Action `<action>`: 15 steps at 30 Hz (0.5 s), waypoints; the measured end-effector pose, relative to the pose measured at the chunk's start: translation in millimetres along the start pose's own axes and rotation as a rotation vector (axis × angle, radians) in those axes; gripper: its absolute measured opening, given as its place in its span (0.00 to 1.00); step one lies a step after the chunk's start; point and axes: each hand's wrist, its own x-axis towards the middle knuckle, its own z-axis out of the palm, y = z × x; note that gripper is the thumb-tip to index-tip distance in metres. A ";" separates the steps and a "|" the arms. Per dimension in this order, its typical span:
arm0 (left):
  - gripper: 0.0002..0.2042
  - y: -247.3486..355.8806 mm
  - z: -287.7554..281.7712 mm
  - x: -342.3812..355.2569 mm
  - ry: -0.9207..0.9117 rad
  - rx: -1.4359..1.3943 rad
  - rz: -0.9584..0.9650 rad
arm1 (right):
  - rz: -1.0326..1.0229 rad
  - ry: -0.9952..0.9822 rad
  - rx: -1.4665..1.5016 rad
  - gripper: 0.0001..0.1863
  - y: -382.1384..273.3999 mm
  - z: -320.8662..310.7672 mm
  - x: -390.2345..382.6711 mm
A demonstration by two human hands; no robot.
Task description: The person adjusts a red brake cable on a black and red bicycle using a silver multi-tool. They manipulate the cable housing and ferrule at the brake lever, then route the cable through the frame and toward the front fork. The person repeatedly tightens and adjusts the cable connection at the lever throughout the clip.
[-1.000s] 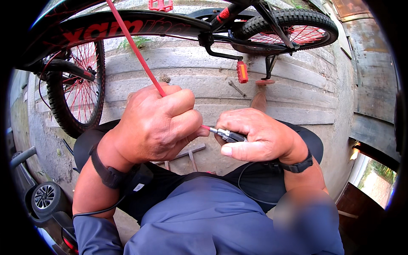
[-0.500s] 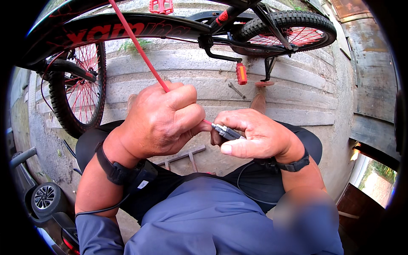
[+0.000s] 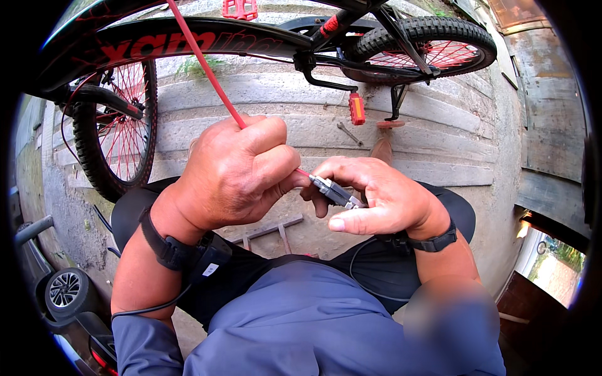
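Note:
My left hand (image 3: 241, 172) is closed round a red cable (image 3: 205, 67) that runs down from the upper left past the bicycle frame. A short end of the cable comes out by my left thumb and meets a small grey-and-black fitting (image 3: 337, 193), whose exact kind I cannot tell. My right hand (image 3: 382, 194) holds this fitting loosely, its fingers curled behind it and the thumb stretched out below. Beyond my hands stands a black bicycle (image 3: 251, 41) with red lettering on its frame.
A red pedal (image 3: 356, 109) hangs from the near crank. A wrench (image 3: 349, 134) lies on the concrete slabs (image 3: 426, 139). The front wheel (image 3: 125, 125) is at the left, the rear wheel (image 3: 433, 49) at the upper right. Beneath my hands is a metal frame (image 3: 276, 229).
My right fingers have shifted and loosened, so more of the fitting shows. The fitting has moved slightly up. My left hand has moved a little to the left, still round the cable.

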 end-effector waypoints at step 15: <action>0.09 -7.9 -8.9 0.2 0.040 -0.060 -0.020 | -0.048 -0.017 0.484 0.32 3.7 -0.1 -4.9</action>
